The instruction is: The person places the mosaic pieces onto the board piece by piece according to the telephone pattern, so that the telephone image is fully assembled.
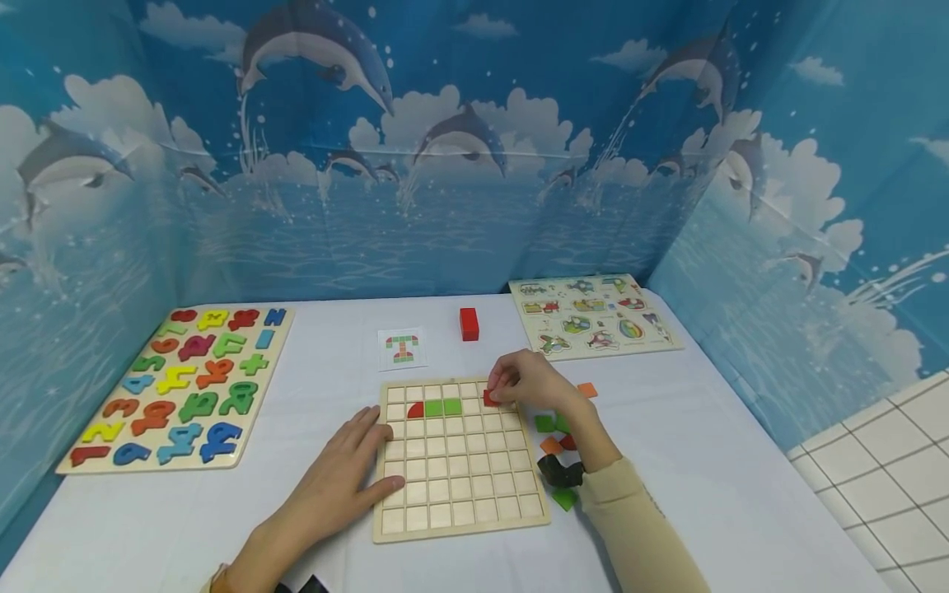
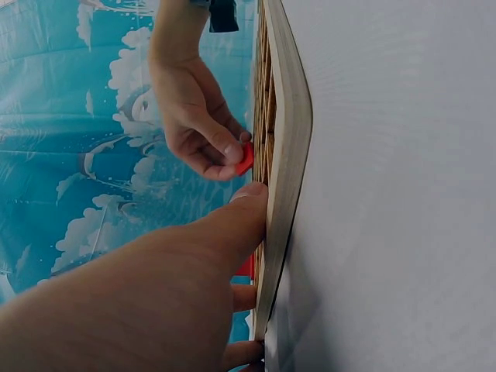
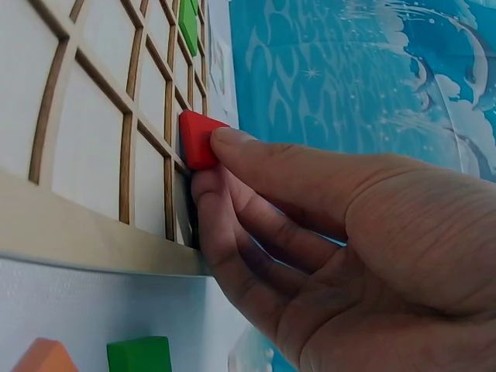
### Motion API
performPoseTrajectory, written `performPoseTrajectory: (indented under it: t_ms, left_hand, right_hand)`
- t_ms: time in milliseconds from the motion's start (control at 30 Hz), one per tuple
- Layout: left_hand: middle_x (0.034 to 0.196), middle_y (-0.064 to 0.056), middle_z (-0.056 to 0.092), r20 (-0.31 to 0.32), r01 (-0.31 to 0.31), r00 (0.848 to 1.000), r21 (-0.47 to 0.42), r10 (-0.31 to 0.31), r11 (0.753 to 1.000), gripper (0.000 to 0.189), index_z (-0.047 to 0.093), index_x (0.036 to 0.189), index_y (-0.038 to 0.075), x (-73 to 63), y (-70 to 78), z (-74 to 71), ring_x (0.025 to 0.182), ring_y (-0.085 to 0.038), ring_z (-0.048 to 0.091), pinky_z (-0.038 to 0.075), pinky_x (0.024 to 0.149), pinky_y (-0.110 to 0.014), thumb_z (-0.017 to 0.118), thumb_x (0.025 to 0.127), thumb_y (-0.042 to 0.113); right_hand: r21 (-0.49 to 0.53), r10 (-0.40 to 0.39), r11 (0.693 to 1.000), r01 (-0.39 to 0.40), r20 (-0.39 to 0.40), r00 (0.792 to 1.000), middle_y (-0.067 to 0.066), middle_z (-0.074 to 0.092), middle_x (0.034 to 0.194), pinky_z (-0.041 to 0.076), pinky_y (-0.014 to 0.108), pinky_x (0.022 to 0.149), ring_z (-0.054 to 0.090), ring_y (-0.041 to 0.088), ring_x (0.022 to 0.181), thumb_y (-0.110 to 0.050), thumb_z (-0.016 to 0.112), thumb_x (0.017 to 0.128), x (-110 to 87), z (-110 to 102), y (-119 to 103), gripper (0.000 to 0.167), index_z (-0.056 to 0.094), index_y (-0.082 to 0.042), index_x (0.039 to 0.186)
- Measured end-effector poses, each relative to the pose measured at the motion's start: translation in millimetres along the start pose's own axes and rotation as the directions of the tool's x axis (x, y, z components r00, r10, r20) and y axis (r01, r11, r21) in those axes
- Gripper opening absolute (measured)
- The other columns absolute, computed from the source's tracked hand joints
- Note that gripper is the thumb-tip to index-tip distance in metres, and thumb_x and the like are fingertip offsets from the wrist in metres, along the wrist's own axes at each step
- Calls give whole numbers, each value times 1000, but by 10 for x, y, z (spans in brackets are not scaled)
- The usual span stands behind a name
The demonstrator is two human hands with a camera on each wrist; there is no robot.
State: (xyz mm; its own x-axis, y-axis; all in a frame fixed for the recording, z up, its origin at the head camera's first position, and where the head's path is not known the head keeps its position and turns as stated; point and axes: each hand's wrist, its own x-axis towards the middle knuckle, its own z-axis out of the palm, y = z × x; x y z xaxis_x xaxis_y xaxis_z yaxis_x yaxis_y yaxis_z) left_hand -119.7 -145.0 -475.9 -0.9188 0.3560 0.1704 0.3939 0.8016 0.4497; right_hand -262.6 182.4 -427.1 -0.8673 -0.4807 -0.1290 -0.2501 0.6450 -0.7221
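A wooden grid board [image 1: 460, 492] lies in the middle of the white table. Between thumb and fingertips my right hand [image 1: 530, 379] pinches a red tile [image 3: 199, 139] at the grid's far right cells; the right wrist view has it tilted against the wooden dividers. Toward the far left of the grid sit a rounded red tile [image 1: 415, 410] and two green square tiles [image 1: 443, 408] in a row. My left hand [image 1: 341, 461] rests at the board's left edge, fingers spread and thumb over the rim.
Loose green [image 1: 544, 423], orange [image 1: 551, 445] and red tiles lie right of the board, partly under the right forearm. Behind it are a pattern card [image 1: 403, 362] and a red block [image 1: 469, 324]. A number puzzle [image 1: 252, 420] lies left, a picture puzzle [image 1: 643, 347] back right.
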Motion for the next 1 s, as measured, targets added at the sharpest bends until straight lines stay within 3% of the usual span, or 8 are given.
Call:
performPoseTrajectory:
  t_ms: [567, 833, 1000]
  left_hand:
    - [166, -17, 41, 19, 32, 999, 23, -32, 999, 57, 58, 133, 18, 5, -26, -65, 157, -39, 33, 34, 124, -62, 73, 94, 58]
    - [165, -17, 42, -16, 37, 999, -8, -37, 999, 56, 59, 129, 19, -30, -39, -48, 157, -39, 34, 32, 125, -62, 73, 93, 60]
    - [166, -18, 42, -26, 40, 999, -31, -41, 999, 56, 60, 126, 21, -12, -34, 2, 157, -41, 32, 32, 124, -64, 74, 91, 62]
  right_hand:
    - [-26, -44, 999, 43, -12, 999, -2, 69, 71, 51, 27, 62, 59, 10, 62, -11, 81, 92, 21, 103, -118, 7, 76, -12, 88]
    - [-29, -75, 997, 74, -22, 997, -1, 71, 78, 52, 27, 67, 61, 11, 70, -15, 79, 95, -19, 70, -140, 5, 76, -11, 93]
    - [1, -50, 999, 51, -115, 992, 1, 73, 90, 55, 33, 77, 66, 16, 84, -18, 73, 99, -232, -119, 63, 8, 77, -12, 103]
